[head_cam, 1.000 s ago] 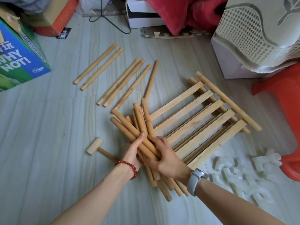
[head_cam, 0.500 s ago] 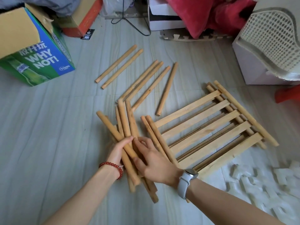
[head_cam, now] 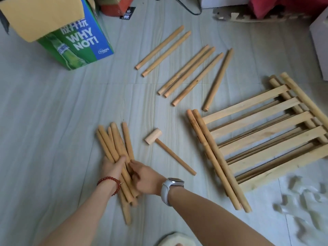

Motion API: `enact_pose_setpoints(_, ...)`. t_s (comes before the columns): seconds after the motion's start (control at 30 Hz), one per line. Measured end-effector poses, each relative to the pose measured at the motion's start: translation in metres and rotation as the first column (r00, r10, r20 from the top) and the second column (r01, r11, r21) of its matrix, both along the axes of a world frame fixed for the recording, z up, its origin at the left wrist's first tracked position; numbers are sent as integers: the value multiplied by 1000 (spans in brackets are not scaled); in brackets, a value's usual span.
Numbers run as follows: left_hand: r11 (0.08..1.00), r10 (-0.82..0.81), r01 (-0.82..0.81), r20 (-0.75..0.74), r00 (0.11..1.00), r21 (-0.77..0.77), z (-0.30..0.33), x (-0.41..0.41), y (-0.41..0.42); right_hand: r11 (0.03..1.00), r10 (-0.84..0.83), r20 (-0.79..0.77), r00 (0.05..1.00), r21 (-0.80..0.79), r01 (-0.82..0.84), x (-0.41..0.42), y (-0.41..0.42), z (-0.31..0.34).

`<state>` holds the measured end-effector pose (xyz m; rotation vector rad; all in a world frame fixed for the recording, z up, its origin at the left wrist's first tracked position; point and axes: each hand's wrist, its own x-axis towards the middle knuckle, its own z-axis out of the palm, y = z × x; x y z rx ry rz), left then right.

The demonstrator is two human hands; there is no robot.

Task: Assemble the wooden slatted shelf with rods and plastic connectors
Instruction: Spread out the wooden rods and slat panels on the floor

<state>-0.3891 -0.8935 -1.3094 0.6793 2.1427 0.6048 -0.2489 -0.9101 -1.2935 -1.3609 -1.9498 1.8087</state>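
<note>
Gripping one bundle of about six short round wooden rods point(head_cam: 115, 148), both hands, left point(head_cam: 113, 168) and right point(head_cam: 147, 180), curl around it. Six long loose wooden rods point(head_cam: 191, 71) and one small wooden mallet point(head_cam: 159, 141) lie apart on the pale grey plank floor point(head_cam: 53, 130). Near them sit slatted wooden shelf panels point(head_cam: 262, 139) and a green-blue cardboard box point(head_cam: 76, 41).

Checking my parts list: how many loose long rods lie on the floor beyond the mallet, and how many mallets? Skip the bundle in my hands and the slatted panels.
Long rods: 6
Wooden mallet: 1
Total: 7

Home: tiled floor point(head_cam: 53, 121), beer carton point(head_cam: 78, 41), foam mat point(head_cam: 248, 15).
</note>
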Motion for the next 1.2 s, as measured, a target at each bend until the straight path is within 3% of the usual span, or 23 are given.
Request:
enact_pose_setpoints(0.07,988,-132,113,-189,973,-106,-5,1,1,997,-16,16,1000,73,15,15,2,7)
enact_pose_setpoints(0.13,965,-228,177,-287,930,-193,-6,8,1,982,-43,62,997,186,31,40,7,14)
enact_pose_setpoints(0.3,950,-312,274,-428,848,-151,11,42,7,838,-307,210,928,522,159,129,17,34)
enact_pose_setpoints(0.37,925,-367,362,-521,771,-115,14,59,9,831,-380,386,841,542,126,170,18,31)
enact_pose_setpoints(0.43,853,-467,516,-553,690,-78,17,84,10,892,-367,565,739,439,107,202,14,27)
enact_pose_setpoints(0.5,668,-618,743,-580,531,-32,16,111,11,925,-307,652,693,376,56,219,5,22)
enact_pose_setpoints(0.6,193,-763,981,-629,146,-7,17,153,13,918,-284,652,703,397,3,233,-8,18)
enact_pose_setpoints(0.7,-162,-775,987,-617,-136,-14,22,198,12,879,-342,649,680,476,-11,251,-17,20)
enact_pose_setpoints(0.77,-263,-793,964,-560,-240,-41,21,220,5,848,-360,648,671,528,-54,270,-26,17)
enact_pose_setpoints(0.83,-225,-835,972,-502,-226,-63,21,229,0,851,-336,688,644,514,-105,293,-31,17)
enact_pose_setpoints(0.97,-140,-824,978,-529,-201,-153,26,235,0,874,-175,778,603,404,-268,333,-37,18)
enact_pose_setpoints(1.07,-91,-865,968,-463,-194,-235,27,245,-3,914,-76,848,525,270,-304,350,-37,20)
enact_pose_setpoints(1.2,-39,-868,973,-474,-147,-229,24,252,-2,935,-52,899,435,197,-296,355,-35,23)
